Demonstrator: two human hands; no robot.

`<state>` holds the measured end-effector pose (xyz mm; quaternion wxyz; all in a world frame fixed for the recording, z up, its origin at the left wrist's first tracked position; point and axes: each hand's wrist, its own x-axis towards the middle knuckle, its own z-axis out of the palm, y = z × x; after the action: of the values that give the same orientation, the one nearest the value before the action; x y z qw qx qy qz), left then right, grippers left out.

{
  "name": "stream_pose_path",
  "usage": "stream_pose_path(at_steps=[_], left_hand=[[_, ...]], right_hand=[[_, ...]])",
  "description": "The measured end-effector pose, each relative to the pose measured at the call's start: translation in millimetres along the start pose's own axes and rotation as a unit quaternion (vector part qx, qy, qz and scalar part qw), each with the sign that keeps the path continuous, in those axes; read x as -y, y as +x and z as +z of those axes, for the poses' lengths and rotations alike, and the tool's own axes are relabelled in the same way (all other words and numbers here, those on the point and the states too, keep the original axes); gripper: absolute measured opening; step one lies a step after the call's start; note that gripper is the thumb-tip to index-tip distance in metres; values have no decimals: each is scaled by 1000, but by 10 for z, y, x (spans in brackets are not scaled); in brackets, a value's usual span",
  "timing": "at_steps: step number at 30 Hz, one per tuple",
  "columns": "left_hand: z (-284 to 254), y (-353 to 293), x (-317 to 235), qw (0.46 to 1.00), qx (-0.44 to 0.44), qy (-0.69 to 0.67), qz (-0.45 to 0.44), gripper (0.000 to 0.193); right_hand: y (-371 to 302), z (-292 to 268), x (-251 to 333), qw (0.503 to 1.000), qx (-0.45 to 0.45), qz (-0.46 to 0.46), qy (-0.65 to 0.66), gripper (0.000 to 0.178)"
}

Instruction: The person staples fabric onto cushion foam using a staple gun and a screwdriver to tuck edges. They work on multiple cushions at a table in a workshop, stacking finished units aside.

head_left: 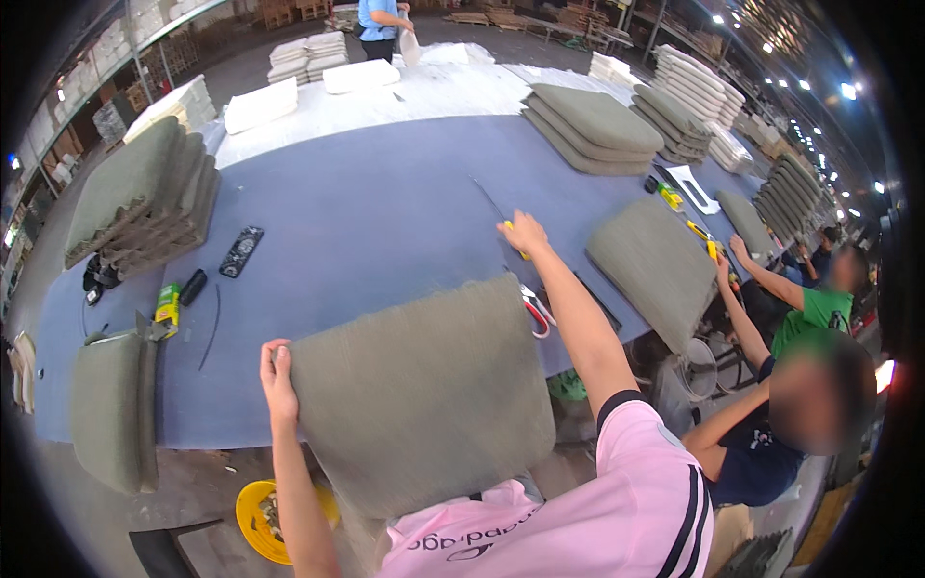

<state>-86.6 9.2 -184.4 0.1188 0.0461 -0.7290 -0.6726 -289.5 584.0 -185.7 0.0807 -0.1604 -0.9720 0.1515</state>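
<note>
Yellow handle (pixel 525 255) partly hidden in right hand (pixel 525 234); left hand (pixel 277 383) grips cushion (pixel 429 385).

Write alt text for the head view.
A person's left hand holds a grey-green cushion by one corner at a blue table; the right hand holds a yellow-handled tool over the table. Cushion stacks stand beyond, and co-workers are at right.

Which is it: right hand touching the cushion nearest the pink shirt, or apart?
Apart: the head view shows blue tabletop between the right hand and the cushion.
</note>
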Motion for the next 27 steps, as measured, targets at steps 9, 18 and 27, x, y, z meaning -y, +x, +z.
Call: stream_pose_path(at_steps=[9,18,27], left_hand=[[34,-12,-36,1000,2,13,1,36],[-114,-36,56,999,-8,33,27,40],[17,-96,-75,998,2,58,24,40]], right_hand=[[259,-211,14,997,18,-64,39,45],[-832,-1351,1002,926,141,-160,310,40],[-943,-1250,863,915,143,-255,278,33]])
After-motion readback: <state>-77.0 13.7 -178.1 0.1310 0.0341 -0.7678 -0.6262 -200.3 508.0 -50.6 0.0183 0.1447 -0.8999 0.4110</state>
